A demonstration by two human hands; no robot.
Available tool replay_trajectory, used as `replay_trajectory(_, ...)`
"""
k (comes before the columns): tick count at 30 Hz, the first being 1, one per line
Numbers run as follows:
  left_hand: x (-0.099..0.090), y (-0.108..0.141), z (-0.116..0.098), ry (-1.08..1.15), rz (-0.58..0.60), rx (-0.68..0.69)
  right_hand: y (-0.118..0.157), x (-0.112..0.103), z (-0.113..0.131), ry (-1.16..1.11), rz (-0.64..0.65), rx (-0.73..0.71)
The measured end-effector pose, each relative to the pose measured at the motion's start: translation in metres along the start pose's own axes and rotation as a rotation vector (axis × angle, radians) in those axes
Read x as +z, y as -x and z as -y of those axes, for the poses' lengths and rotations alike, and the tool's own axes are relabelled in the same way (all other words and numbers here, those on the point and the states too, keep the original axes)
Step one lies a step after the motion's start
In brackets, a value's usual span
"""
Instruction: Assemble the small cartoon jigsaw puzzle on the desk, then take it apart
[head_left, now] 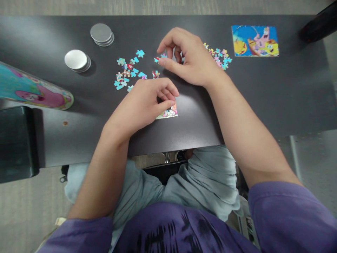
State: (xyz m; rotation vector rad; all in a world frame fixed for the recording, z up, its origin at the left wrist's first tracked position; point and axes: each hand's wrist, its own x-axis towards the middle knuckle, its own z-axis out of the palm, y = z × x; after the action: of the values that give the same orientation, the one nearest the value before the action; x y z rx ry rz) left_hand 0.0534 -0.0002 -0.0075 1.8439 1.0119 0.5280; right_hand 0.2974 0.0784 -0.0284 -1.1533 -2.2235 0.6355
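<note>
Near the front edge of the dark table lies a small joined puzzle section [172,111]. My left hand [155,100] rests over it, fingers curled, thumb and fingertips at its upper edge; part of it is hidden underneath. Further back, my right hand [184,56] hovers with thumb and fingers apart, beside a few small pieces [163,56] under its fingertips. Just behind my left hand is a loose piece [156,74]. Scattered puzzle pieces [126,73] lie to the left, and another pile [225,59] sits right of my right hand.
A cartoon picture card [255,41] lies at the back right, with a black object [319,23] beyond it. At left are two stacks of round discs [101,33] [76,59], a colourful cylinder [37,88] and a black box [18,144].
</note>
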Motion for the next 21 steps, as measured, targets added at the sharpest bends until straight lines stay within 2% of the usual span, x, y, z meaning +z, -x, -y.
replay_trajectory(6,0.001,0.000,0.001,-0.098,-0.026,-0.001,0.000,0.001,-0.003,-0.033,-0.011,-0.031)
replay_trajectory(9,-0.006,0.003,-0.003,-0.156,-0.090,0.024,0.000,0.000,-0.003,-0.010,-0.026,-0.010)
replay_trajectory(12,-0.024,0.011,-0.006,-0.249,-0.247,0.042,0.000,-0.001,-0.003,0.035,-0.045,-0.019)
replay_trajectory(16,-0.055,0.025,0.002,-0.361,-0.424,-0.055,0.001,0.002,-0.006,0.122,-0.021,-0.017)
replay_trajectory(21,-0.075,0.034,0.018,-0.413,-0.528,-0.094,0.004,0.002,-0.005,0.217,0.015,0.091)
